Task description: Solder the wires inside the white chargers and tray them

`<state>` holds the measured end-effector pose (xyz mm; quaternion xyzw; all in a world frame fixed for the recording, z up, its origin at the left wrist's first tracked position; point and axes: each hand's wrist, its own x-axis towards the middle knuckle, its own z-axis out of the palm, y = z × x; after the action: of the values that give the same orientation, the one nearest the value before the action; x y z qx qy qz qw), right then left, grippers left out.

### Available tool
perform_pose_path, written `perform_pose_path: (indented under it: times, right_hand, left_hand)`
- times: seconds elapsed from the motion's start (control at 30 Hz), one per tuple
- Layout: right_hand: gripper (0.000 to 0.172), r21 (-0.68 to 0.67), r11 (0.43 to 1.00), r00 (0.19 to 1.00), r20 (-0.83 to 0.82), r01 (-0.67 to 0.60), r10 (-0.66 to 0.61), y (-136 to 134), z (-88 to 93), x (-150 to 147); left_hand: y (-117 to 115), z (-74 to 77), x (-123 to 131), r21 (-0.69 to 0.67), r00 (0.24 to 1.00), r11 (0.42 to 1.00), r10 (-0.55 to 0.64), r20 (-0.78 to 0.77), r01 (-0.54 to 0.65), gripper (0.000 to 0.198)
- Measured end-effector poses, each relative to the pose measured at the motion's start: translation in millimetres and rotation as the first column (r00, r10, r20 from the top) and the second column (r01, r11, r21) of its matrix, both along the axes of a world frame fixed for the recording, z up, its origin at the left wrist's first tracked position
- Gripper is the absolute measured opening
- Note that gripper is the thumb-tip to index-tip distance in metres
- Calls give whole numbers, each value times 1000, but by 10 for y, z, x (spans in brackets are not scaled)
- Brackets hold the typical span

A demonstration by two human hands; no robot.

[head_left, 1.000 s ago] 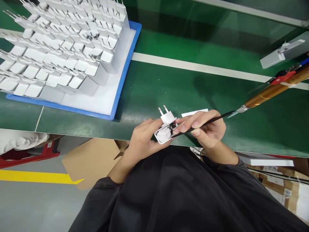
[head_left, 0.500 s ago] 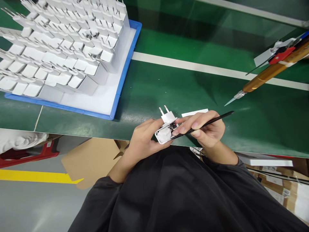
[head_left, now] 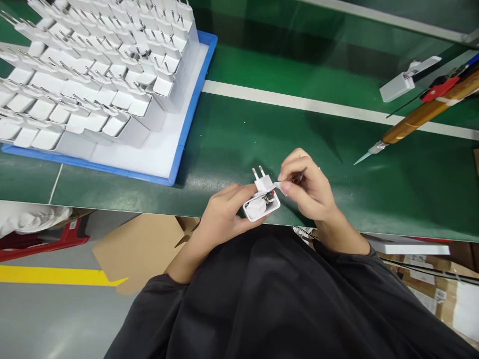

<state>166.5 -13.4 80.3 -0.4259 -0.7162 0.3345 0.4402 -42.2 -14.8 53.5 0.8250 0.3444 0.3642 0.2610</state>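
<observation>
Smooth green tabletop (head_left: pixel 232 144), with a blue-rimmed tray (head_left: pixel 190 114) crowded with upright white two-pin casings at far left. At the near edge, the left hand (head_left: pixel 224 212) grips an open white plastic plug casing (head_left: pixel 261 205), much as before, while the right hand (head_left: pixel 310 192) has lifted slightly off it, thumb and finger now pinching a thin whitish flat piece (head_left: pixel 280 188) beside the pin block. Where a slim black stick slanted across the right fingers earlier, only a short dark bit (head_left: pixel 299 175) shows, identity unclear.
</observation>
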Motion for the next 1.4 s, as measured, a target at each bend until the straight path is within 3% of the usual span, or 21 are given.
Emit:
perform_pose_path:
  times: [0.13,0.2,0.47,0.7,0.9,1.03,1.2,1.4]
  right_hand:
    - [68,-164,979,964,216,-119,154,34,52,1]
    - [75,-210,967,928,311,-142,204,51,85,-9]
    - [69,-327,932,872,397,-156,286,58,107,-71]
    - [54,-352,916,886,341,-190,314,90,102,-110]
    - [47,-393,864,912,127,-314,389,139,108,-56]
    - [47,-380,897,920,222,-225,324,104,117,-87]
    - [40,-384,889,902,239,-251,359,91,102,-115]
    - [41,-450,840,920,89,-304,381,111,72,-79]
  left_hand:
    - [8,-54,-10,-17,997,997,-71,-4,71,36]
    - [9,-68,-16,-27,995,995,-99,-12,99,35]
    - [7,-125,-46,64,990,992,-102,-98,109,29]
    - [-17,-194,-65,121,991,987,-92,-97,103,35]
    - [-43,-125,-36,18,992,993,-112,-64,113,36]
    - [-40,-132,-24,70,995,995,-74,-60,78,35]
    - [-53,-188,-19,120,997,991,-59,-52,65,35]
    - [-62,-212,1,122,999,992,-29,-29,32,37]
